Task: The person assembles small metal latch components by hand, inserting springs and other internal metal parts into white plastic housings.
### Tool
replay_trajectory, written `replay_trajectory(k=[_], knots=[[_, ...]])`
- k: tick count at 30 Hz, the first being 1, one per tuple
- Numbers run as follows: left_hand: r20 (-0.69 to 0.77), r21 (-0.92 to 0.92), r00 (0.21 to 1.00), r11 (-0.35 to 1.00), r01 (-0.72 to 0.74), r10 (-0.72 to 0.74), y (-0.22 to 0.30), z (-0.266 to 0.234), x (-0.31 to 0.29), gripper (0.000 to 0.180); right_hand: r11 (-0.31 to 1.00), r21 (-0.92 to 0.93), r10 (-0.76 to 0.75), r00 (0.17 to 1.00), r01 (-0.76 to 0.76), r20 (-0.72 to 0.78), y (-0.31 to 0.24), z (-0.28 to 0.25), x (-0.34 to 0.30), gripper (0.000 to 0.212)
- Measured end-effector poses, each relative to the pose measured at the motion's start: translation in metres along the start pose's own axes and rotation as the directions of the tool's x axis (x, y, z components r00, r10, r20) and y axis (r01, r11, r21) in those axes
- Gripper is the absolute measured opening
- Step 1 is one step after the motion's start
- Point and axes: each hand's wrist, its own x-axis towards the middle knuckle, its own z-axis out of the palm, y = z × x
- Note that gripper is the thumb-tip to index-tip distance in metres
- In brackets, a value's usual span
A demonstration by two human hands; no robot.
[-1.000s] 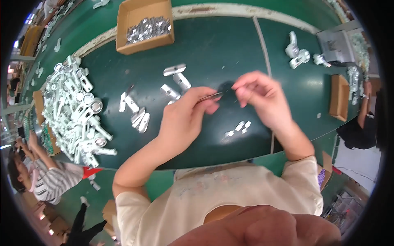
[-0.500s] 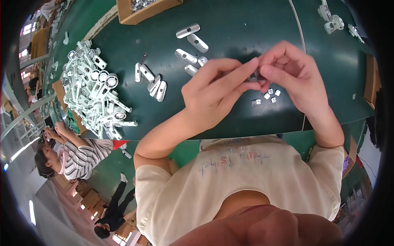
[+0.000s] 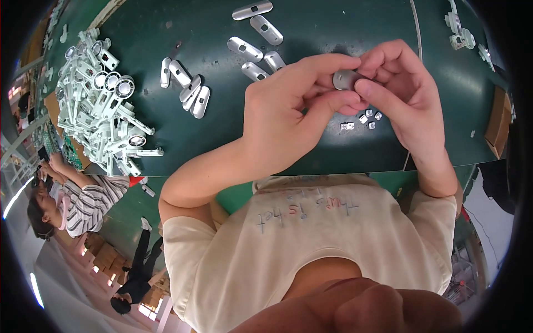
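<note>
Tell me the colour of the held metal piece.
The metal piece is grey, clearest in the head view.

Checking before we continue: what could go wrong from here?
The grey metal piece could slip, as only fingertips of the left hand and right hand seem to hold it. The small silver pieces lie loose near the right hand and might get knocked.
</note>
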Motion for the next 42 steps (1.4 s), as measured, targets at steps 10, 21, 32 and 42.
replay_trajectory(k=[10,21,32,42], knots=[[0.117,0.162,0.988,0.980,-0.115,0.096,0.007,-0.013,0.006,0.029,0.986,-0.164,0.031,0.988,-0.006,0.149,-0.020,-0.014,0.010,0.046],[0.066,-0.225,0.990,0.965,0.136,-0.125,0.015,-0.032,0.021,0.031,0.427,-0.848,-0.399,0.907,0.314,0.135,-0.127,-0.281,0.296,0.062],[0.046,-0.217,0.992,0.968,0.125,-0.118,0.015,-0.038,0.024,0.030,0.865,-0.401,-0.334,0.942,0.302,-0.012,-0.107,-0.165,0.270,0.043],[-0.008,-0.214,0.995,0.972,0.094,-0.098,0.024,-0.030,0.019,0.029,0.607,-0.714,-0.399,0.911,0.349,0.106,-0.077,-0.016,0.034,0.025]])
